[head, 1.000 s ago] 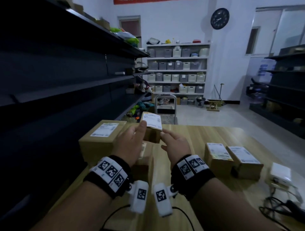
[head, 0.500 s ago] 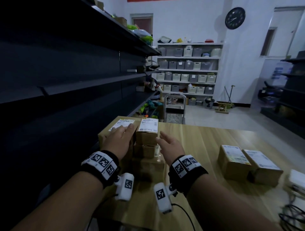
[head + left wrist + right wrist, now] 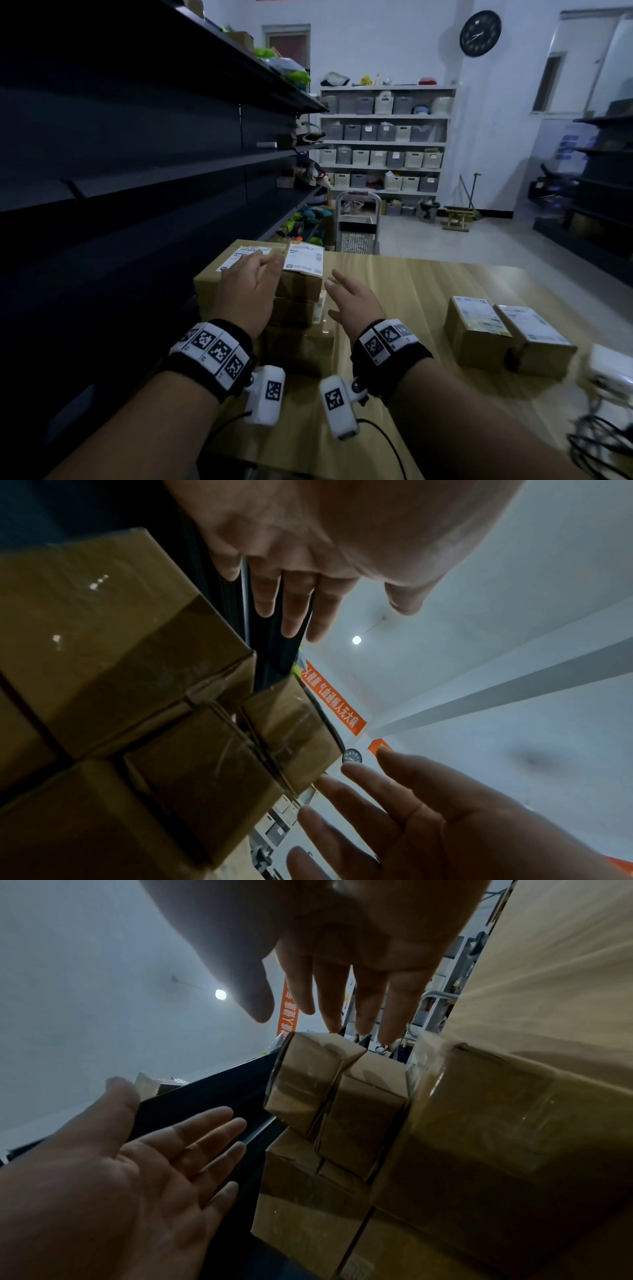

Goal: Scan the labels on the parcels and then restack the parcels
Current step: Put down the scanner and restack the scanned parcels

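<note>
You have just set the small parcel (image 3: 301, 274) on the stack (image 3: 294, 329) and let go. Your left hand (image 3: 248, 294) and right hand (image 3: 354, 305) have straight, empty fingers now. I think two parcels (image 3: 507, 325) still wait.

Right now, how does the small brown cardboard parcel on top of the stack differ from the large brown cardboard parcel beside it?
The small brown cardboard parcel sits atop two other boxes; the large brown cardboard parcel appears to rest on the wooden table itself. The small one is narrower, the large one wider and taller. The left hand covers part of the large parcel's label; the small parcel's label shows whole. Both carry white labels facing up.
</note>
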The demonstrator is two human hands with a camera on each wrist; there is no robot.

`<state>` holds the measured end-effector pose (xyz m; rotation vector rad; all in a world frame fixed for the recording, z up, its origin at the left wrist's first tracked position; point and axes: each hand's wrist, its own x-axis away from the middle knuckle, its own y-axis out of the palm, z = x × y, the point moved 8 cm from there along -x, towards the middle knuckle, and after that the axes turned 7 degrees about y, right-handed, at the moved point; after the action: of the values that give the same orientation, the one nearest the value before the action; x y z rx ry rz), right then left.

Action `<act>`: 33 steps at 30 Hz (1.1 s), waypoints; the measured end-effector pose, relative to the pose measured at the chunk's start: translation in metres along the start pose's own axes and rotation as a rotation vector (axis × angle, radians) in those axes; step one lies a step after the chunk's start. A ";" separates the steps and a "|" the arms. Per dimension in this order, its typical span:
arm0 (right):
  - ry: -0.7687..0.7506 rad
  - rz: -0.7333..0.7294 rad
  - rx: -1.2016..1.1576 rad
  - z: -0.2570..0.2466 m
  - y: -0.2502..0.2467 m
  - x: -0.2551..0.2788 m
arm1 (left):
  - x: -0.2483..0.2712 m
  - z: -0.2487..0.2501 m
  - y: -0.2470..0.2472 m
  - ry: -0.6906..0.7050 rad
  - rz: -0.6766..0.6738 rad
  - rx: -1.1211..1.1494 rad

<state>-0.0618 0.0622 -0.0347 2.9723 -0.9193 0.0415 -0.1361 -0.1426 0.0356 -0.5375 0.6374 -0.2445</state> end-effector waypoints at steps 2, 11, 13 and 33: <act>0.021 -0.005 -0.027 0.002 -0.004 0.001 | 0.000 0.006 0.003 0.022 -0.005 -0.017; 0.038 0.030 -0.167 0.011 -0.045 0.004 | 0.023 0.039 0.020 0.179 0.078 0.044; 0.017 0.073 -0.186 0.009 -0.069 0.008 | 0.032 0.049 0.038 0.186 0.041 0.148; 0.155 0.719 -0.183 0.068 -0.325 0.062 | 0.075 0.088 0.289 -0.334 -0.442 0.683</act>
<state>0.1741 0.2928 -0.1071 2.2868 -1.7853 0.1863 -0.0072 0.1064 -0.1002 -0.0431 0.0775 -0.7388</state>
